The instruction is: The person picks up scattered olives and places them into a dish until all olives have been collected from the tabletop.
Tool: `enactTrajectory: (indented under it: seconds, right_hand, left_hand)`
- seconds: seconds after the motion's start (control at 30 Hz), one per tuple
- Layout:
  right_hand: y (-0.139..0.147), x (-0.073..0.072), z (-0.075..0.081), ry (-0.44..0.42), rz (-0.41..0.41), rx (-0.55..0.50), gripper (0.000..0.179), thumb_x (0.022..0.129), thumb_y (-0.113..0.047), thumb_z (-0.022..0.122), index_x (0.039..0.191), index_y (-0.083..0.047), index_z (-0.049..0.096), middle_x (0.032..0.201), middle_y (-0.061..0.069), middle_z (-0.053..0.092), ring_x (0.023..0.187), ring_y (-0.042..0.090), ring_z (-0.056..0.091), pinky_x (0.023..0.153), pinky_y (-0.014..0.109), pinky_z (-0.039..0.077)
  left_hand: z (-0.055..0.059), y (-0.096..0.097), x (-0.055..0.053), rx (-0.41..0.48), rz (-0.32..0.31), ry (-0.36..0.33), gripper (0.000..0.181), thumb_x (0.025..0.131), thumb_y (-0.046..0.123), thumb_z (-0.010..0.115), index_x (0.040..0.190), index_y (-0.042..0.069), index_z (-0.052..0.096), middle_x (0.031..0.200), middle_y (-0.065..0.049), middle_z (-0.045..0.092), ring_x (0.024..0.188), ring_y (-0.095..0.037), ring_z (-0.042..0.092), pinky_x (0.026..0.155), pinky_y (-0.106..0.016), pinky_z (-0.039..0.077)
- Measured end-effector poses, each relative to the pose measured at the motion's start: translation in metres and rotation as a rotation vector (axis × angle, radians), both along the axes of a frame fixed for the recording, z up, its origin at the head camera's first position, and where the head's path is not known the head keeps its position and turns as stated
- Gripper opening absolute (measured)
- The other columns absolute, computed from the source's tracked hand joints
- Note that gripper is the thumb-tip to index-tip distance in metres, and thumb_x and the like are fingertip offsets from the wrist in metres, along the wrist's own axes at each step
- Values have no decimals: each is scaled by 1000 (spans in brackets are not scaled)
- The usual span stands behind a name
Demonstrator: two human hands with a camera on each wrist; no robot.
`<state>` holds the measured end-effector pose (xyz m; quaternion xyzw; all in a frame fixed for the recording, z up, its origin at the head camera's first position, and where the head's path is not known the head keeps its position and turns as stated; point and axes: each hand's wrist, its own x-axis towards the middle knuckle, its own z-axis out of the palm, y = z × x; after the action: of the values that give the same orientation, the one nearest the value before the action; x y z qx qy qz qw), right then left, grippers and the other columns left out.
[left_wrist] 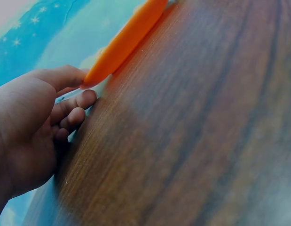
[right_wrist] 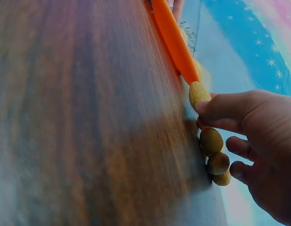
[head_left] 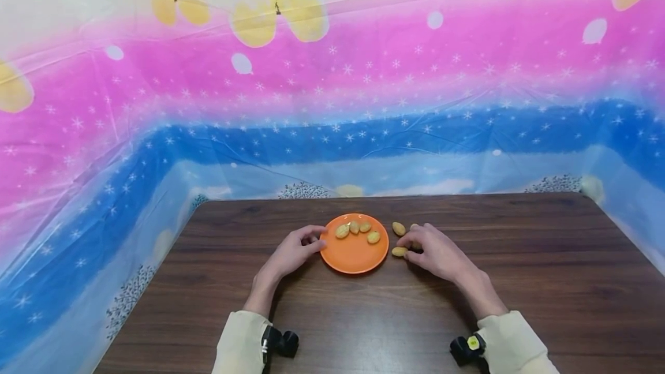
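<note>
On the tabletop (head_left: pixel 363 316), an orange plate (head_left: pixel 354 254) carrying four nuts (head_left: pixel 342 231) sat centered. At its 9 o'clock the left hand (head_left: pixel 293 253) gripped the rim; at 3 o'clock the right hand (head_left: pixel 435 251) pinched one nut (head_left: pixel 399 251), others (head_left: pixel 398 228) lying loose beside.

Orange, tan and dark brown against pink and blue

The plate (head_left: pixel 354 257) is plain bright orange; the small nuts (head_left: pixel 373 237) on it and beside it are tan-yellow. Under the plate, the table (head_left: pixel 363 316) is dark brown with streaky wood grain. Behind the table, the plastic sheet (head_left: pixel 332 103) runs in bands of cream, pink and blue, scattered with white stars and yellow cartoon shapes. The sleeves (head_left: pixel 241 342) are cream.
</note>
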<state>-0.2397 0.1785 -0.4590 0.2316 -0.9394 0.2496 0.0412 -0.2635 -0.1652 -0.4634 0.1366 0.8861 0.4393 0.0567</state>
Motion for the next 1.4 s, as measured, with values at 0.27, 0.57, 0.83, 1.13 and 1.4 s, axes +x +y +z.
enactTrajectory:
  seconds: [0.27,0.57,0.83,1.13,1.4]
  right_hand:
    - [0,1,2,14,-25,-15,18,90,-18,74,107,-23,76,98,-7,64,88,16,49,74,31,40]
    - [-3,2,5,-9,-26,-37,20,91,-20,73,111,-21,76,100,-6,63,87,16,48,71,29,41]
    - [-6,1,6,-13,-22,-47,19,90,-21,73,109,-24,76,103,-6,65,92,17,50,77,32,45]
    - [-11,0,7,-31,-35,-81,19,91,-21,73,108,-26,75,104,-5,65,91,18,50,74,32,43]
    - [-17,-2,12,-16,-17,-52,20,91,-23,73,110,-25,76,100,-6,64,90,17,49,73,31,43]
  left_hand:
    - [-1,-1,0,4,-4,3,35,96,31,66,130,24,64,93,0,60,83,-19,53,75,-32,41]
    - [-1,-1,0,0,1,3,35,96,32,66,130,24,64,93,0,60,83,-18,53,74,-32,41]
    - [-1,0,-1,-8,2,-7,35,96,32,66,131,25,63,94,0,61,85,-19,53,76,-33,41]
    - [-1,-1,-2,-10,-2,-5,35,96,33,66,130,26,64,94,0,60,85,-19,53,77,-33,42]
    - [-1,-2,-3,-7,-10,-2,34,96,31,65,130,25,64,95,0,61,85,-19,53,76,-33,41]
